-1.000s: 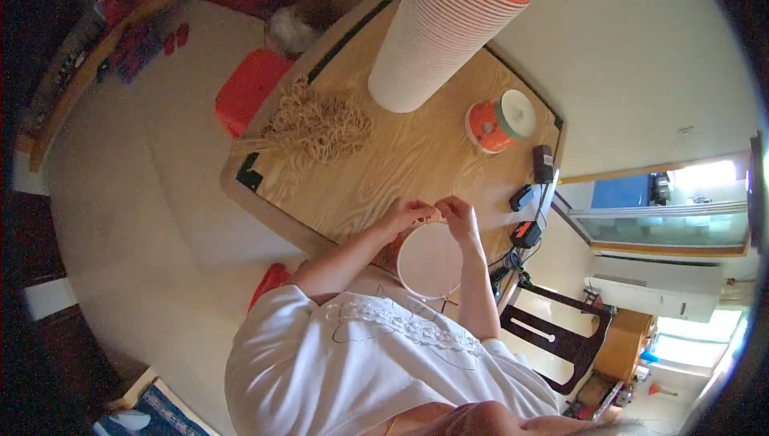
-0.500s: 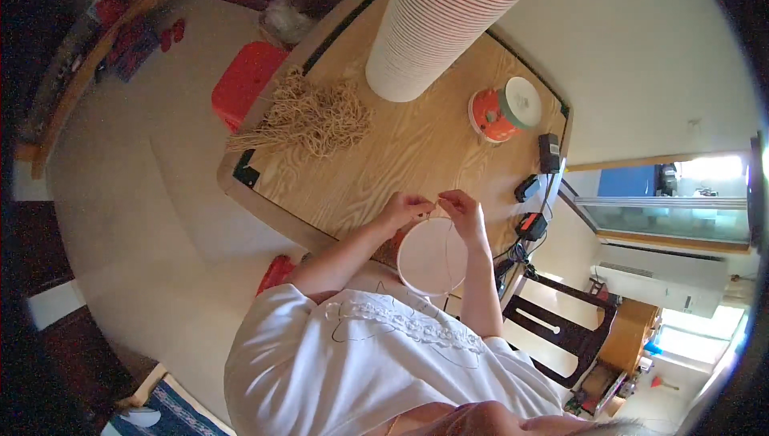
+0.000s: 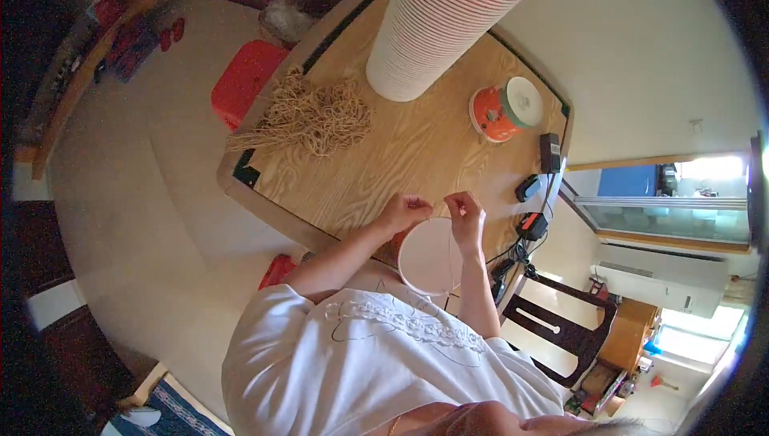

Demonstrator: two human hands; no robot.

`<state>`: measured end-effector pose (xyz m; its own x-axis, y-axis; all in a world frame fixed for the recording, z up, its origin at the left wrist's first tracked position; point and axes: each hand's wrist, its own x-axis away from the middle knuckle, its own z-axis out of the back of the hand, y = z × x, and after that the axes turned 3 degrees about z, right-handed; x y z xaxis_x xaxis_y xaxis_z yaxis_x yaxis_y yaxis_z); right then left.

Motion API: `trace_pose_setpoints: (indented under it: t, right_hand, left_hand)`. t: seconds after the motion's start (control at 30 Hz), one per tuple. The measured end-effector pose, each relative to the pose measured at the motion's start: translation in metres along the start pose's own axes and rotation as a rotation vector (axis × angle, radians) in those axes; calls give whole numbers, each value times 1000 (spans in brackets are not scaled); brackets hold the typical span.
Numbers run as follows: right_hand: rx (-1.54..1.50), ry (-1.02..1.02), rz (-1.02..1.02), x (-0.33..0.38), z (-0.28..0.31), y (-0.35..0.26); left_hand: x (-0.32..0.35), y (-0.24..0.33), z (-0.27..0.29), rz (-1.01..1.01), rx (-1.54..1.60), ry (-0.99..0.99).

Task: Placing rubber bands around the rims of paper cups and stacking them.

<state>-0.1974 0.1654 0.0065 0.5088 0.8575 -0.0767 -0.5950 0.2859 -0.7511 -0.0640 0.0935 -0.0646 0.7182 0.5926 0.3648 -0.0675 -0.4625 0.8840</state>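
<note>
Hands (image 3: 407,213) by bucket (image 3: 426,258), tangled twine (image 3: 316,116) left, bucket stack (image 3: 436,32) beyond, black adapters (image 3: 549,153) right

Wood-grain table (image 3: 364,184), dark edge trim. On it, landmark = tall bucket stack (image 3: 436,28), white, orange up top. Left and nearer than stack: tan twine heap (image 3: 312,120), loose ends over the table edge. Right of stack: orange tub (image 3: 489,116). Right and nearer: black boxes (image 3: 549,153), tangled cables (image 3: 519,253).
</note>
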Motion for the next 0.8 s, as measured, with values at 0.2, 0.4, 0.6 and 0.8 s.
trace_pose_setpoints:
  t: [0.2, 0.4, 0.6, 0.8]
  right_hand:
    - [-227, 129, -86, -11, 17, 23]
    - [-469, -124, -186, -21, 22, 25]
    - [-519, -197, -230, -25, 17, 11]
    - [-358, -454, -288, -38, 51, -14]
  left_hand:
    - [16, -1, -1, 110, -201, -39]
    - [3, -9, -11, 5, 14, 53]
    - [-6, 21, -25, -209, -608, -68]
    - [14, 35, -16, -362, -728, 69]
